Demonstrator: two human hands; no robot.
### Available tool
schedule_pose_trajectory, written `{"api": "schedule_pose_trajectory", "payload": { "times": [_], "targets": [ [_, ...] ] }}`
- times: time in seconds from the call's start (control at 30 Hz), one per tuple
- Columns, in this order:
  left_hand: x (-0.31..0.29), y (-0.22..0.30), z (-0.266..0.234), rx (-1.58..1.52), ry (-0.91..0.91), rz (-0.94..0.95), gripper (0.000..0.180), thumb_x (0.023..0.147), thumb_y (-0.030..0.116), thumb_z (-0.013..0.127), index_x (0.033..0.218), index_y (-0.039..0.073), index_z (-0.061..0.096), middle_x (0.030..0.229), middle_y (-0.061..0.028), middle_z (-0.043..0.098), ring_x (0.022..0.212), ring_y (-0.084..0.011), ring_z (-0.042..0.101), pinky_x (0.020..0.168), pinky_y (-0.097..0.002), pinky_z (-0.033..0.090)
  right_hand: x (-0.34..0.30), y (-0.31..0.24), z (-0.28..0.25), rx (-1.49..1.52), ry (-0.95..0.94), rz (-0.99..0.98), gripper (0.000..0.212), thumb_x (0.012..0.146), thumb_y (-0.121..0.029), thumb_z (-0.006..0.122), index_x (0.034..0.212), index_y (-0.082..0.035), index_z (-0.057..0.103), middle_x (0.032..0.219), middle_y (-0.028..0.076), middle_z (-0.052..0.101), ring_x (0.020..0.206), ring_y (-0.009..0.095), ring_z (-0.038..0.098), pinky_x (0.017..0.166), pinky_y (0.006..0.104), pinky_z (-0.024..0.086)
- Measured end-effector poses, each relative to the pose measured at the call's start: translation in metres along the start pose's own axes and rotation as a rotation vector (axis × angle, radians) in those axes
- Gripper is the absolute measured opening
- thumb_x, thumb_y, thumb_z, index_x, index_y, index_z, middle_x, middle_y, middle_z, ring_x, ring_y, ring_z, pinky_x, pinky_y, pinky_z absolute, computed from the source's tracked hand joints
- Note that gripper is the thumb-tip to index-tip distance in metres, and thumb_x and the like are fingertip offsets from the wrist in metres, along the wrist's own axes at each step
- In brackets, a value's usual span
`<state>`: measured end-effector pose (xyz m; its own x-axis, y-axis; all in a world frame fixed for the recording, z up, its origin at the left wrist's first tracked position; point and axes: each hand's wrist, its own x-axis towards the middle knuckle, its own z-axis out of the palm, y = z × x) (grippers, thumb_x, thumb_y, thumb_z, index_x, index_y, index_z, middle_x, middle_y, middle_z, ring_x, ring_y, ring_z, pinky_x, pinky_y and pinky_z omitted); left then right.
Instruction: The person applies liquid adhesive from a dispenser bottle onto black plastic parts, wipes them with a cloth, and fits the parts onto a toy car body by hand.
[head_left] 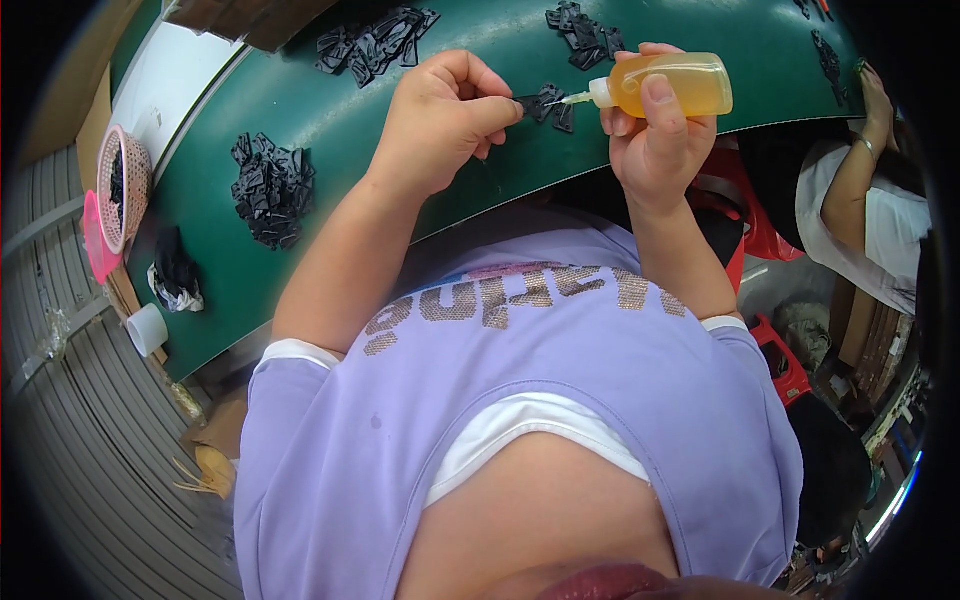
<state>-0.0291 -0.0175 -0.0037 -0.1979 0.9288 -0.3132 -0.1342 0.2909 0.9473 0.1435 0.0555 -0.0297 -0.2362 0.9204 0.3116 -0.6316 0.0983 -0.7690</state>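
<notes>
My right hand (655, 150) grips a squeeze bottle (700, 85) of yellow liquid, tilted sideways with its thin nozzle toward the left. Thumb and fingers of my left hand (435, 120) pinch a small flat black piece (532, 104). The nozzle tip is close to that piece; whether they touch I cannot tell. Just behind them on the green table (345, 150), a few similar black pieces (557, 112) lie loose, partly overlapped by the held one in view.
Piles of black pieces lie left (272, 190), far left (375, 45) and far middle (585, 38). A pink basket (125, 190), dark cloth (175, 270) and white cup (147, 330) sit along the left edge. Another person's arm (862, 180) rests at the right, near red stools (783, 360).
</notes>
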Motion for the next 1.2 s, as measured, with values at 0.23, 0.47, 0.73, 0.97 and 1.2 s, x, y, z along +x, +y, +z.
{"api": "schedule_pose_trajectory", "payload": {
  "times": [0.23,0.47,0.73,0.97,1.2],
  "targets": [
    [-0.003,0.004,0.002,0.000,-0.107,-0.028,0.010,0.080,0.001,0.062,0.089,-0.001,0.059,0.076,-0.0049,0.060,0.057,-0.0098,0.059,0.054,-0.0218,0.051,0.000,0.002,0.003,-0.030,0.003,-0.035,0.022,0.084,-0.008,0.062,0.102,0.003,0.054,0.084,0.012,0.062,0.051,0.009,0.050,0.046,0.0220,0.043],
    [-0.001,0.004,0.001,-0.022,-0.113,-0.082,0.011,0.080,0.001,0.062,0.090,-0.002,0.059,0.076,-0.0069,0.061,0.062,-0.0135,0.064,0.057,-0.0228,0.054,-0.004,0.006,0.002,-0.193,-0.050,-0.114,0.021,0.082,-0.004,0.064,0.101,0.002,0.057,0.077,0.005,0.060,0.054,0.006,0.051,0.046,0.0188,0.041],
    [0.001,-0.001,-0.002,-0.068,-0.093,-0.032,0.011,0.076,-0.002,0.064,0.086,-0.002,0.058,0.076,-0.0075,0.061,0.061,-0.0151,0.064,0.055,-0.0229,0.054,-0.004,0.004,-0.002,-0.242,-0.056,-0.092,0.020,0.083,-0.007,0.059,0.100,0.002,0.055,0.092,0.015,0.061,0.051,0.010,0.051,0.044,0.0218,0.043],
    [-0.002,0.003,0.002,0.026,-0.119,-0.042,0.021,0.079,-0.001,0.060,0.099,-0.004,0.062,0.076,-0.0048,0.061,0.062,-0.0118,0.063,0.057,-0.0215,0.053,-0.004,0.004,0.009,-0.199,0.063,-0.108,0.019,0.084,-0.007,0.059,0.100,0.002,0.055,0.086,0.014,0.062,0.050,0.010,0.050,0.044,0.0216,0.043],
    [-0.001,0.005,0.004,0.055,-0.088,-0.072,0.023,0.079,0.002,0.060,0.101,-0.004,0.062,0.078,-0.0071,0.063,0.062,-0.0119,0.064,0.056,-0.0213,0.053,-0.005,0.006,0.004,-0.234,-0.039,-0.132,0.020,0.085,-0.007,0.059,0.102,0.002,0.055,0.085,0.012,0.062,0.052,0.010,0.052,0.044,0.0214,0.043]
  ]
}}
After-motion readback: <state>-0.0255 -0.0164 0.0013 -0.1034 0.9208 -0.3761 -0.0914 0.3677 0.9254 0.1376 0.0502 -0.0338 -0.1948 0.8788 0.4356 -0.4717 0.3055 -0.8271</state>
